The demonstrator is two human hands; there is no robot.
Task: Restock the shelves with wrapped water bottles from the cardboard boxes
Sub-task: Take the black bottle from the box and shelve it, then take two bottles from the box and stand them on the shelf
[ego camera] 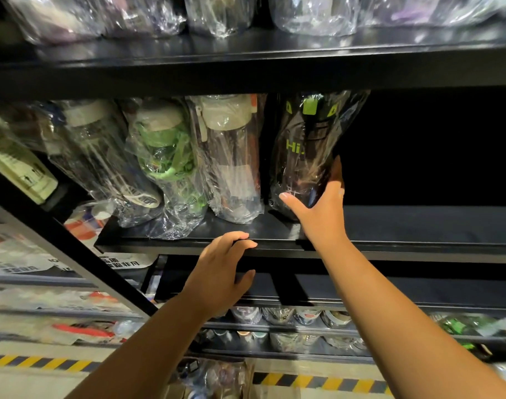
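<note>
- Wrapped black bottle [309,151] with green lettering is on the dark shelf [418,226], roughly upright, at the right end of a row.
- My right hand [321,208] grasps its lower part, thumb across the front, fingers round the right side.
- Just left of it stand a beige-lidded wrapped bottle [234,168] and a green one [171,165].
- My left hand [220,272] grips the shelf's front lip, fingers curled over the edge.
- More wrapped bottles [312,15] sit on the shelf above.

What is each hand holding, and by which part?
The right hand grips the black wrapped bottle around its lower body. The left hand holds the shelf edge.
</note>
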